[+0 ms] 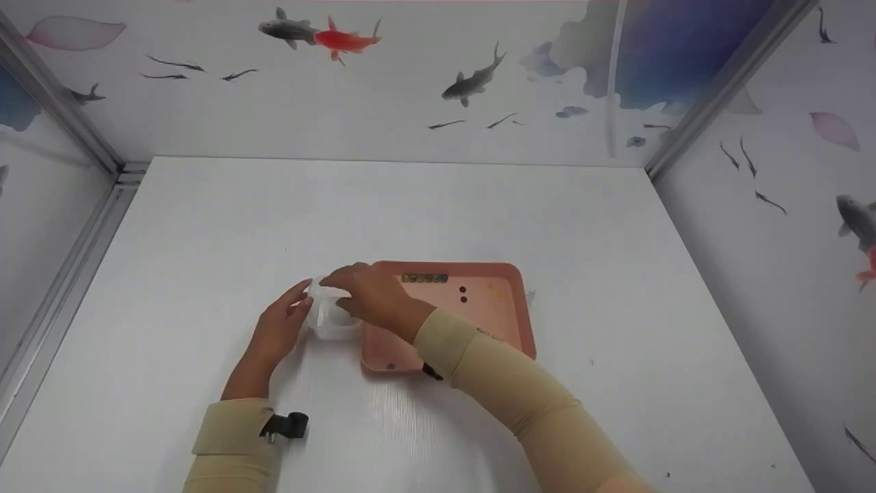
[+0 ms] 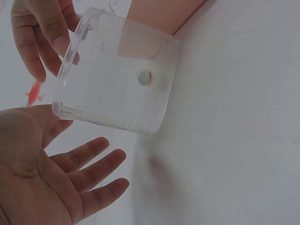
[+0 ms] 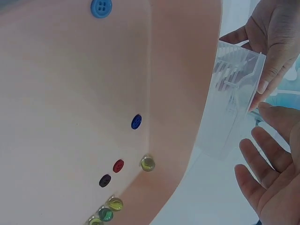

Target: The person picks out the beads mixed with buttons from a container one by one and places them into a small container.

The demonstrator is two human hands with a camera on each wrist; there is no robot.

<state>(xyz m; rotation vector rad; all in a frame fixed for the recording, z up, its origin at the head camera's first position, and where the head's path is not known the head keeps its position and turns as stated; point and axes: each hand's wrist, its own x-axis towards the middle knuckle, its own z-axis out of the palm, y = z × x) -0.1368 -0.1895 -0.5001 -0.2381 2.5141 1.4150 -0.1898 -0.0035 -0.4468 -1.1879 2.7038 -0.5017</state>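
A clear plastic container stands on the table against the left side of a pink tray. One small round marble shows through its wall. My left hand is at the container's left side, touching near its rim, with three fingers spread apart in the left wrist view. Over the container's mouth is my right hand, reaching across the tray; its fingertips are right at the rim. The spread fingers of that hand look free of any object in the right wrist view.
Inside the tray lie a row of glass marbles along the back edge, two dark buttons, a light blue button, a dark blue button and a red button. Fish-patterned panels wall the table.
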